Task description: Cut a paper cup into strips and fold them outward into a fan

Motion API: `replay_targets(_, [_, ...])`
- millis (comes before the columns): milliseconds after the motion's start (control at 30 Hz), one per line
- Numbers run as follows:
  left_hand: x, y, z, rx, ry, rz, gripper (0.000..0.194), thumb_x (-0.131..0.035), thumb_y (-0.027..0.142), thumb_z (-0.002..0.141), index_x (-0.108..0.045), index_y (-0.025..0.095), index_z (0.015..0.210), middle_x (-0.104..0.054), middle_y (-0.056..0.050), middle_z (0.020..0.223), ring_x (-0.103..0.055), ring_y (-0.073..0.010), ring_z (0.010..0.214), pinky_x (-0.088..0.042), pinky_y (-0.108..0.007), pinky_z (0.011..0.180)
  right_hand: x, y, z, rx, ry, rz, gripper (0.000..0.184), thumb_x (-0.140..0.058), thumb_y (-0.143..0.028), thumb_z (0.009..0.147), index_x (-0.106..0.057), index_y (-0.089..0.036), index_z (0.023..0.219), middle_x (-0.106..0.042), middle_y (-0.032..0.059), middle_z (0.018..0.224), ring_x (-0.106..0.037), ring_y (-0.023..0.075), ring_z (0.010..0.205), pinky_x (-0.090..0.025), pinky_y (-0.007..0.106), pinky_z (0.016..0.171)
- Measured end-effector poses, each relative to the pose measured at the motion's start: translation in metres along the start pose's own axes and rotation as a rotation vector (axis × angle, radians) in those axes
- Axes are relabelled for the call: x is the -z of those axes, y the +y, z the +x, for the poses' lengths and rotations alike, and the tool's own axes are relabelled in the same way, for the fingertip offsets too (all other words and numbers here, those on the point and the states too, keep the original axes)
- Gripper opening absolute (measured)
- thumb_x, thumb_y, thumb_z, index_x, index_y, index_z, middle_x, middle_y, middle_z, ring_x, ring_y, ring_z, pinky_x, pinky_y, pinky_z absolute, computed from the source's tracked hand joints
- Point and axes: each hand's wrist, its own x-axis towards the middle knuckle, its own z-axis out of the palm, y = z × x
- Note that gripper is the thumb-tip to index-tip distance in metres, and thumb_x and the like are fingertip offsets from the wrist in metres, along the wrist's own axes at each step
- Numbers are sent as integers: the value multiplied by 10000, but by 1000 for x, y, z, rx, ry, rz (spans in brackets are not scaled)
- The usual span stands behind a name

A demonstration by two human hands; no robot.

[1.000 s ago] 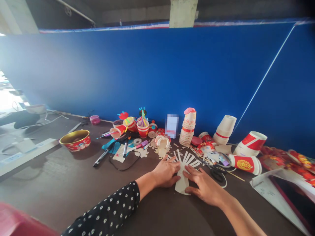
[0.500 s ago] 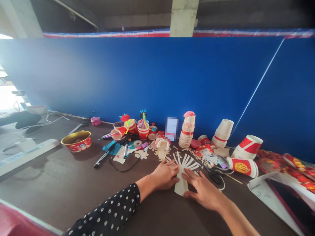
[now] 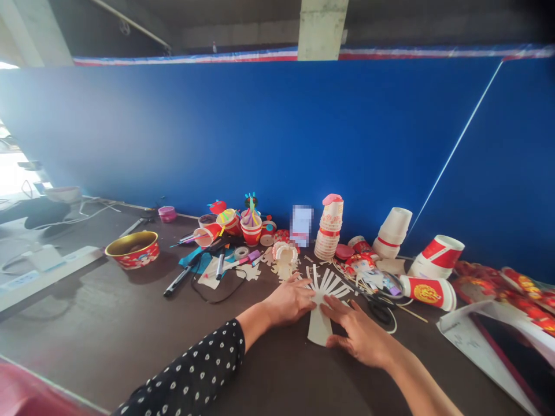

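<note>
A white paper piece (image 3: 319,327), cut into many narrow strips at its far end, lies on the dark table in front of me. Its strips fan out away from me and its base widens toward me. My left hand (image 3: 289,300) rests on its left side with fingers outstretched. On the other side my right hand (image 3: 356,332) lies with fingers spread, fingertips touching the paper's middle and right edge. Parts of the paper are hidden under both hands. Just right of the strips are black-handled scissors (image 3: 380,312).
Behind the paper stand a stack of paper cups (image 3: 328,240) and a fringed white cup piece (image 3: 285,254). At left are a red-gold bowl (image 3: 135,254), a black marker (image 3: 176,283) and a power strip (image 3: 56,274). A red paper cup (image 3: 429,293) lies right, near a tablet-like device (image 3: 511,358).
The left hand has slid slightly left and toward me, with its thumb drawn in from the paper's lower part. The right hand stays nearly where it was. The view shifted slightly.
</note>
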Motion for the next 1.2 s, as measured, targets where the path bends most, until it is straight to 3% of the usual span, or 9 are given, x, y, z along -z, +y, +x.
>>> replay_targets(133, [6,9,1,15,-84,27,240,-485,243,783,-652,222,955,-571,-56,1205,-403,-295,1211,-266,-510,1008,0,-2,0,-11,-6,-15,735,-397,-644,777,-337,-198,1359,-231,144,1447,-163,320,1332,-140,573,1035])
replay_targets(400, [10,11,0,118,-176,-29,305,-486,233,752,-640,266,1013,-516,-26,1271,-391,-315,1215,-273,-552,987,-3,-3,-1,-10,9,12,696,-355,-633,802,-341,-214,1358,-238,125,1447,-154,312,1336,-108,564,1044])
replay_targets(567, [5,3,-3,101,-65,-89,293,-486,202,766,-625,277,1013,-586,2,1189,-409,-280,1209,-235,-545,1006,-1,8,-1,-11,-11,92,786,-443,-630,765,-225,-218,1398,-216,99,1456,-158,270,1342,-25,525,1073])
replay_targets(733, [-2,1,1,5,75,-63,191,-459,198,807,-605,209,929,-668,-39,959,-524,-201,1059,-275,-421,998,-1,16,-1,-35,-30,93,1071,-710,-571,529,-216,-193,1400,-242,112,1449,-196,295,1329,-3,503,1085])
replay_targets(833, [-4,1,3,-31,84,2,142,-451,205,819,-591,185,822,-659,-33,836,-568,-176,925,-295,-395,976,-3,14,2,-33,55,78,854,-675,-435,627,-318,-201,1367,-331,107,1415,-277,285,1302,-68,503,1081])
replay_targets(967, [-2,3,6,-24,131,74,179,-429,197,840,-581,174,750,-642,-20,766,-555,-167,928,-196,-430,1038,0,6,6,34,180,29,455,-492,-216,763,-536,-239,1215,-511,76,1293,-410,252,1226,-131,491,1065])
replay_targets(1100, [4,5,6,54,234,33,197,-411,211,859,-604,189,821,-665,-17,818,-522,-167,1008,-116,-440,1066,5,-1,8,56,349,-3,326,-433,-223,831,-622,-297,1085,-663,33,1077,-585,221,1010,-137,495,1061])
replay_targets(1200, [9,8,6,108,272,-2,200,-420,244,861,-617,212,853,-675,-10,844,-502,-178,1037,-81,-459,1066,4,1,8,49,441,6,277,-419,-279,862,-652,-297,1010,-707,14,875,-633,197,825,-213,474,1043])
